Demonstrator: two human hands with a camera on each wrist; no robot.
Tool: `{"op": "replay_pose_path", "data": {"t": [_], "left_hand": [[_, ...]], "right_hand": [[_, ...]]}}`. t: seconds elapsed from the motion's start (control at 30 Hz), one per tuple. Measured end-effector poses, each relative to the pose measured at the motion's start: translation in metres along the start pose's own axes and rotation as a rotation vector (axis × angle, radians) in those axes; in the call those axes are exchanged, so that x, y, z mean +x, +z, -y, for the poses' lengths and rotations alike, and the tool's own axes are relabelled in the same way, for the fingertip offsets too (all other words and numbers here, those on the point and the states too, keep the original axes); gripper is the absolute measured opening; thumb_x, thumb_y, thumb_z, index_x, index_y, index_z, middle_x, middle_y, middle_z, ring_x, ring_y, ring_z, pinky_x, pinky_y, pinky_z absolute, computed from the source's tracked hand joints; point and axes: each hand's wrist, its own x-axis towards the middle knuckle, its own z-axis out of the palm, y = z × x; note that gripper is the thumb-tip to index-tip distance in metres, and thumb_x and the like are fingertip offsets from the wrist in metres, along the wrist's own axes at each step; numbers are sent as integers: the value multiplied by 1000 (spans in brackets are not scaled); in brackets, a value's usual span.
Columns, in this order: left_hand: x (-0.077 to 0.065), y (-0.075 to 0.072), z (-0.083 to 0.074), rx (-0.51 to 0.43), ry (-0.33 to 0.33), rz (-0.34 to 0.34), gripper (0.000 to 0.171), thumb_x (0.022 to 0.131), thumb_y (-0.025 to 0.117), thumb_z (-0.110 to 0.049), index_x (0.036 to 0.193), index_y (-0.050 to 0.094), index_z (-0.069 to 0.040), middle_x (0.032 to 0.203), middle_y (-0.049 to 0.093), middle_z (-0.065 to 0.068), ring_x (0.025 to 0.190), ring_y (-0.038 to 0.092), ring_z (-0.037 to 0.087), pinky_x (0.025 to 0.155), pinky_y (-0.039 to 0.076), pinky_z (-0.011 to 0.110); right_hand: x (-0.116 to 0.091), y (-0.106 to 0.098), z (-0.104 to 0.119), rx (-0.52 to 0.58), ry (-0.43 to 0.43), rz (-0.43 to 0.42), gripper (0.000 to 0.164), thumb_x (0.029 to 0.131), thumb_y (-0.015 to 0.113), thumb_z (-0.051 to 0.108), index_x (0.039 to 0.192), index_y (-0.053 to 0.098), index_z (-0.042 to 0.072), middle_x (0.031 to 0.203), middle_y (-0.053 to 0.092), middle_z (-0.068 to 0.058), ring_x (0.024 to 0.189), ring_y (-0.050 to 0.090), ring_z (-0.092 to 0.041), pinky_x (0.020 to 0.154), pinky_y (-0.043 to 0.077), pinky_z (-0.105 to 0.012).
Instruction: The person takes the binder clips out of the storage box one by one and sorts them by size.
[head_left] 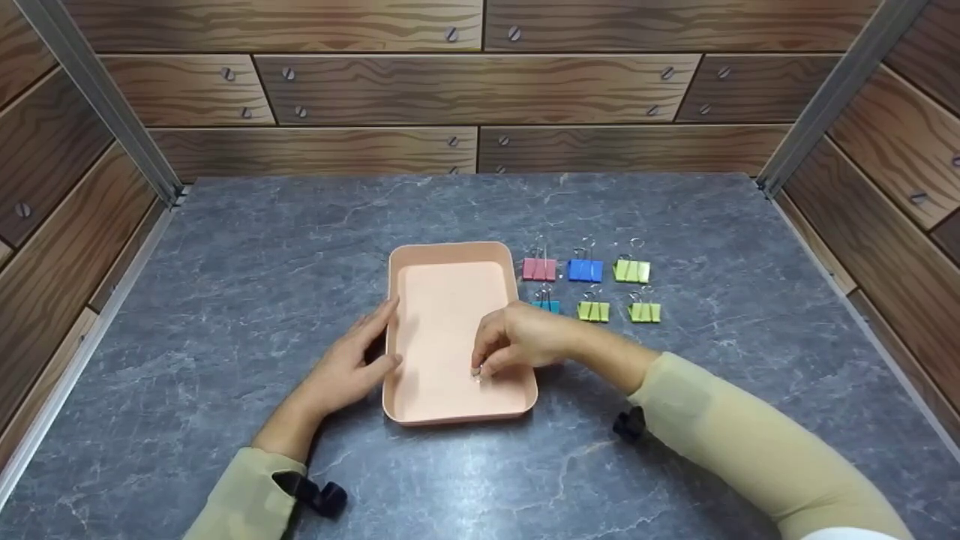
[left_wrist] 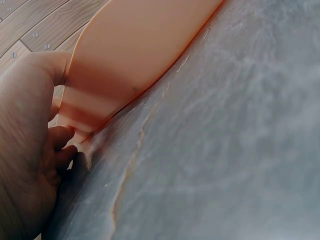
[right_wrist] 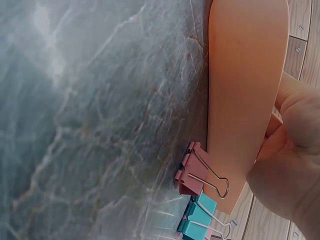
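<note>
A peach-coloured rectangular tray (head_left: 450,330) lies on the table. My left hand (head_left: 345,367) holds its left side, thumb over the rim and the lower fingers curled against the outer wall (left_wrist: 125,55) in the left wrist view. Over the tray's right half, my right hand (head_left: 525,337) pinches a small shiny, silvery piece (head_left: 477,373) between thumb and fingers; cannot tell its kind. Right of the tray stand a pink binder clip (head_left: 539,270) and a teal binder clip (head_left: 547,307), the latter partly hidden by this hand. The right wrist view has a pink clip (right_wrist: 194,170) close by the tray wall.
Farther right, a blue binder clip (head_left: 585,271) and several yellow-green clips (head_left: 632,271) stand in two rows, wire handles up. Wood-patterned panels (head_left: 480,90) enclose the grey marbled table (head_left: 285,240) at the back and sides.
</note>
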Motion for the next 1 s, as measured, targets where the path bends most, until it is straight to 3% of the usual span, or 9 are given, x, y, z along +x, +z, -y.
{"op": "replay_pose_path", "data": {"t": [0.77, 1.0], "left_hand": [[-1, 0, -1, -4, -30, 12, 82, 98, 66, -28, 170, 28, -18, 172, 29, 11, 157, 28, 39, 131, 15, 52], [0, 0, -1, -3, -11, 5, 81, 98, 66, -29, 169, 30, -15, 171, 31, 13, 157, 27, 42, 131, 15, 55]], "right_hand": [[-1, 6, -3, 13, -28, -82, 6, 87, 88, 17, 85, 85, 12, 81, 74, 8, 75, 59, 0, 66, 49, -19], [-3, 6, -2, 120, 44, -125, 5, 88, 88, 17, 88, 85, 13, 82, 74, 9, 75, 61, -3, 65, 50, -18]]}}
